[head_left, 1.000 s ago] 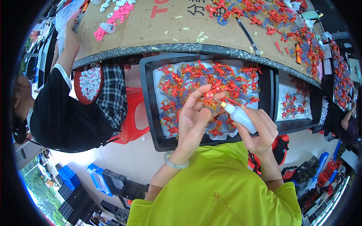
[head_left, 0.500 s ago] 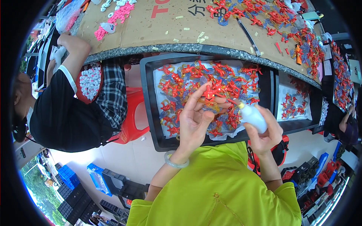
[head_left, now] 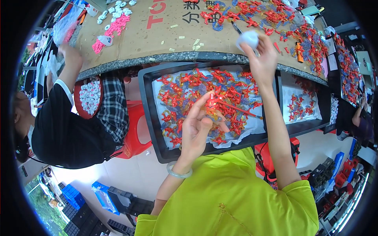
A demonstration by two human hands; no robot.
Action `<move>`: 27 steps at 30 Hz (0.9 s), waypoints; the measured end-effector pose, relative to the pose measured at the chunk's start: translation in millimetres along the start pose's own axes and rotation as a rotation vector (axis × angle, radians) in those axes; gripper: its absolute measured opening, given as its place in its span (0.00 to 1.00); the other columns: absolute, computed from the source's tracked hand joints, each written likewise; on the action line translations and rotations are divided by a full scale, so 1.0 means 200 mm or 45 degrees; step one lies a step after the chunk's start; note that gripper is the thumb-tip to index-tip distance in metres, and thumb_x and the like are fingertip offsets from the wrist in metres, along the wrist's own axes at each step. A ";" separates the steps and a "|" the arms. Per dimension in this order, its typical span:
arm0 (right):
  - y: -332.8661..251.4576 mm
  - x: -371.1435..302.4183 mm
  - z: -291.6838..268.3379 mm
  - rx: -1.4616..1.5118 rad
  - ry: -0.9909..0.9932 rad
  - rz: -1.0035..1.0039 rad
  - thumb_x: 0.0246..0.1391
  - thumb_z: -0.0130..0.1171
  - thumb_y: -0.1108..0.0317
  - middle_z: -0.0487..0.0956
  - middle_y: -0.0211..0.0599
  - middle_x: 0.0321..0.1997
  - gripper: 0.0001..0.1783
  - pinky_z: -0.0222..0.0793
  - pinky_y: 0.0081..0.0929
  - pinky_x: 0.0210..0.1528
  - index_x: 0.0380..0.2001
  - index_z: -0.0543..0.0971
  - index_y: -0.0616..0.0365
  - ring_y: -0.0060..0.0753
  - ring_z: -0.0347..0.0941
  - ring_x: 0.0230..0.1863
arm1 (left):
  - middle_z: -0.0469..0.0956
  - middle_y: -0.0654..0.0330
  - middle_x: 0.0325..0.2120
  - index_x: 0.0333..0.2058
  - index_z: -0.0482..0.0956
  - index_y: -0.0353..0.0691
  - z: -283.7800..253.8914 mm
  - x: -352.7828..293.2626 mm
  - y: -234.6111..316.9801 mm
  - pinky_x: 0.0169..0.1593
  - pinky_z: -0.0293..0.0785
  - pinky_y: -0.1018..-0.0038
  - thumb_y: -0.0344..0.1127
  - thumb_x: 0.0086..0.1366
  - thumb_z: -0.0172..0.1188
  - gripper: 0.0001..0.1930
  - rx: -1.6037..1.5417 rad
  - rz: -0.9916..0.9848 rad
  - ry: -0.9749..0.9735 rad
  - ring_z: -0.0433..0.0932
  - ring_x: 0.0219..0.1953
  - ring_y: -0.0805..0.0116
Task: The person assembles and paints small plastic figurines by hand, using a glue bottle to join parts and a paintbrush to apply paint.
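My left hand [head_left: 195,131] is held palm up over a tray, fingers closed round a small toy figure [head_left: 213,103], red with clear yellow parts. A thin red stick [head_left: 241,110] with a brownish end, like a fine brush, slants out from beside the figure; whether the fingers grip it too, I cannot tell. My right hand [head_left: 263,59] reaches over the table's near edge, gripping a white squeeze bottle [head_left: 248,39]. The bottle's nozzle does not show clearly. Beneath my left hand, the black tray [head_left: 151,129] is lined with white sheet and full of red, yellow and purple-blue figures.
A cardboard-covered table [head_left: 145,39] spans the far side, bearing piles of red figures [head_left: 275,15] and pink pieces [head_left: 118,25]. A second black tray [head_left: 301,125] adjoins mine on the right. At left, a person in black [head_left: 71,126] sits on a red stool [head_left: 138,126].
My right hand has carried the squeeze bottle away from the figure, up and over the table. My left hand keeps the figure nearly in place. The whole view has shifted slightly.
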State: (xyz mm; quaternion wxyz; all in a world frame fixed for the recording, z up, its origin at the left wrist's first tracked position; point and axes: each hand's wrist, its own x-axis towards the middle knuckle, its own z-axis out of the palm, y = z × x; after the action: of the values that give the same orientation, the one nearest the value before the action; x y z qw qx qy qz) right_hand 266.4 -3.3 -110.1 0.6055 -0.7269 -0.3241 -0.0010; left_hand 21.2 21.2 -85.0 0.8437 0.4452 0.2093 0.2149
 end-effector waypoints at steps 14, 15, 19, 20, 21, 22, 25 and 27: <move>-0.30 -0.36 -0.09 0.454 -0.741 0.110 0.42 0.62 0.80 0.80 0.38 0.40 0.15 0.71 0.28 0.46 0.38 0.82 0.60 0.33 0.76 0.43 | 0.70 0.54 0.26 0.56 0.56 0.41 -0.06 0.00 0.02 0.26 0.66 0.77 0.53 0.69 0.43 0.25 -0.231 -0.065 -0.099 0.70 0.19 0.68; -0.28 -0.40 -0.08 0.476 -0.751 0.094 0.42 0.63 0.81 0.80 0.38 0.39 0.15 0.71 0.28 0.45 0.37 0.82 0.60 0.32 0.76 0.42 | 0.69 0.55 0.24 0.54 0.57 0.42 -0.06 0.00 0.03 0.24 0.63 0.78 0.53 0.70 0.41 0.24 -0.312 -0.139 -0.139 0.68 0.17 0.69; -0.29 -0.48 -0.11 0.474 -0.719 0.146 0.41 0.64 0.82 0.80 0.40 0.36 0.12 0.74 0.24 0.38 0.33 0.83 0.62 0.31 0.78 0.37 | 0.69 0.56 0.23 0.50 0.56 0.42 -0.09 0.01 0.00 0.23 0.66 0.78 0.54 0.70 0.42 0.22 -0.470 -0.244 -0.273 0.70 0.18 0.70; -0.29 -0.49 -0.11 0.476 -0.719 0.148 0.41 0.64 0.82 0.80 0.40 0.36 0.12 0.74 0.24 0.38 0.33 0.83 0.62 0.31 0.78 0.37 | 0.68 0.57 0.22 0.50 0.58 0.42 -0.09 0.01 0.00 0.23 0.64 0.78 0.54 0.70 0.40 0.22 -0.358 -0.255 -0.210 0.68 0.16 0.71; -0.30 -0.50 -0.12 0.487 -0.702 0.143 0.40 0.63 0.83 0.81 0.41 0.35 0.11 0.74 0.23 0.36 0.32 0.83 0.63 0.31 0.78 0.35 | 0.66 0.58 0.21 0.50 0.59 0.43 -0.09 0.01 0.00 0.23 0.62 0.79 0.55 0.70 0.38 0.22 -0.245 -0.265 -0.145 0.65 0.15 0.71; -0.31 -0.52 -0.12 0.497 -0.685 0.137 0.40 0.63 0.84 0.81 0.41 0.34 0.11 0.74 0.22 0.34 0.31 0.83 0.63 0.31 0.78 0.33 | 0.66 0.58 0.21 0.50 0.59 0.43 -0.10 0.01 0.00 0.23 0.62 0.79 0.55 0.70 0.38 0.22 -0.246 -0.266 -0.142 0.65 0.15 0.71; -0.30 -0.59 -0.11 0.383 -0.511 0.060 0.39 0.63 0.85 0.81 0.42 0.32 0.11 0.74 0.23 0.34 0.31 0.82 0.65 0.33 0.78 0.33 | 0.70 0.57 0.23 0.51 0.56 0.41 -0.10 0.01 -0.06 0.23 0.65 0.79 0.53 0.71 0.41 0.22 -0.165 -0.208 -0.106 0.69 0.18 0.72; -0.32 -0.61 -0.10 0.304 -0.379 0.028 0.39 0.63 0.85 0.81 0.42 0.32 0.11 0.74 0.25 0.35 0.30 0.82 0.65 0.33 0.78 0.33 | 0.75 0.55 0.29 0.55 0.59 0.36 -0.09 0.02 -0.11 0.28 0.73 0.79 0.41 0.69 0.51 0.22 0.275 0.310 0.100 0.76 0.23 0.70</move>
State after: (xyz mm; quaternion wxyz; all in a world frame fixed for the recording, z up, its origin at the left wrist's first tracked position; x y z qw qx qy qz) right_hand 148.3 -74.1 -96.5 0.6328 -0.6455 -0.4000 0.1516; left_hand 18.4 23.4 -113.2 0.7499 0.5467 0.2085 0.3089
